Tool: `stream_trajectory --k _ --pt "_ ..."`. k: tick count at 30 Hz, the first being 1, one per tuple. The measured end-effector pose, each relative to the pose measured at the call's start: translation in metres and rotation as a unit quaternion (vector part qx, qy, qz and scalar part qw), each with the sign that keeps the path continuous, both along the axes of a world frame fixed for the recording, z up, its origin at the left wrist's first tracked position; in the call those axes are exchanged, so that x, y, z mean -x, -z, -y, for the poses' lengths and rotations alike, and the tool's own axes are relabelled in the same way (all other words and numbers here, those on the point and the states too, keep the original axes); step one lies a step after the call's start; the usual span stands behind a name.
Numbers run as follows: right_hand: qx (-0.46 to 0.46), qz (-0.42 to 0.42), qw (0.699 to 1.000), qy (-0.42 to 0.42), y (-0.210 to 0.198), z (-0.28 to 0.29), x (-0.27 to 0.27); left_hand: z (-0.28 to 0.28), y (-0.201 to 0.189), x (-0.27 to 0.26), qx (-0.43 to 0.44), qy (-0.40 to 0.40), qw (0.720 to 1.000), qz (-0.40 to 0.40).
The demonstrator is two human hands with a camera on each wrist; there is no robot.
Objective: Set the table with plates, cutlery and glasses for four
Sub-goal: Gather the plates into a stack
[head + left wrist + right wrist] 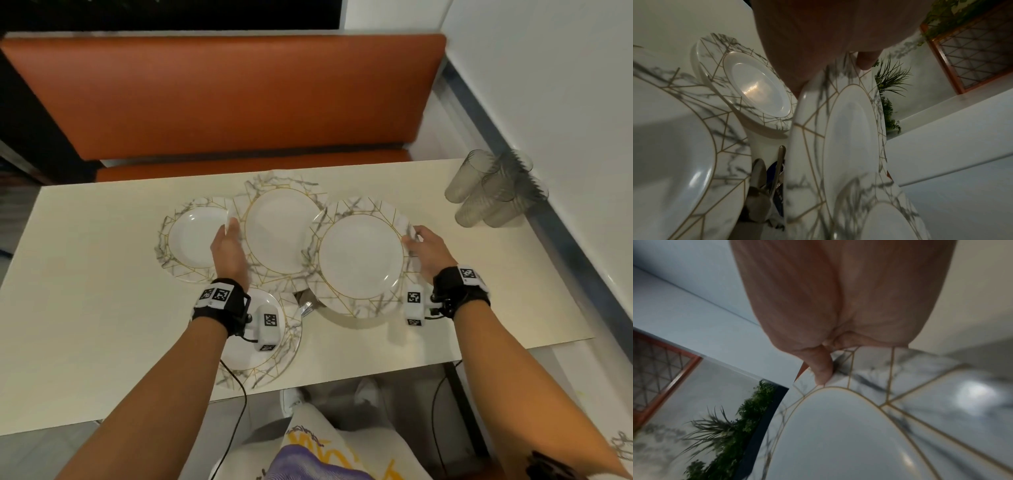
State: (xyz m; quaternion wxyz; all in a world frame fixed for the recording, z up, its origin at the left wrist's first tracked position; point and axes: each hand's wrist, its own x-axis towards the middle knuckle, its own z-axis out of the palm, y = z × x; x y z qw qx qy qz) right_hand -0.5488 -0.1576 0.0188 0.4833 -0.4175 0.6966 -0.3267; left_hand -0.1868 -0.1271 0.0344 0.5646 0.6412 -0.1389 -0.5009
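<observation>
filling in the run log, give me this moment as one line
left hand: grips left plate rim | right hand: grips right plate rim | glasses: stacked, untouched | cutlery: under plates

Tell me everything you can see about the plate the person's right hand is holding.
The plate is round and glossy, ceramic by its look, with a plain white centre ringed in gold and a grey marble-veined rim crossed by gold lines. It is empty and tilted, lifted off the table. The right hand pinches its right rim, thumb on top. It overlaps a neighbouring plate.

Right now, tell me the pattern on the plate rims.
Grey marble veining with thin gold lines on the plate rims; clearest in the head view.
</observation>
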Motion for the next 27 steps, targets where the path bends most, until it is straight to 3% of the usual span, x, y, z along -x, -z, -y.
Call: stream_trajectory --k 5,12,19,27 --pt "-0.006 0.001 1.0 0.029 0.015 0.0 -0.042 -0.009 0.005 0.009 -0.015 0.036 0.999 -0.023" --pt "0.026 -0.069 0.997 -0.002 0.008 -0.01 -0.102 -0.013 0.013 0.017 -0.054 0.053 0.996 -0.037" --pt "0.048 -0.11 0.992 0.043 0.014 -0.01 -0.113 -0.014 0.018 0.017 -0.046 0.051 0.997 -0.043" --pt "0.105 -0.129 0.986 0.01 0.0 -0.007 -0.119 -0.024 0.026 0.017 0.029 0.057 0.997 -0.034"
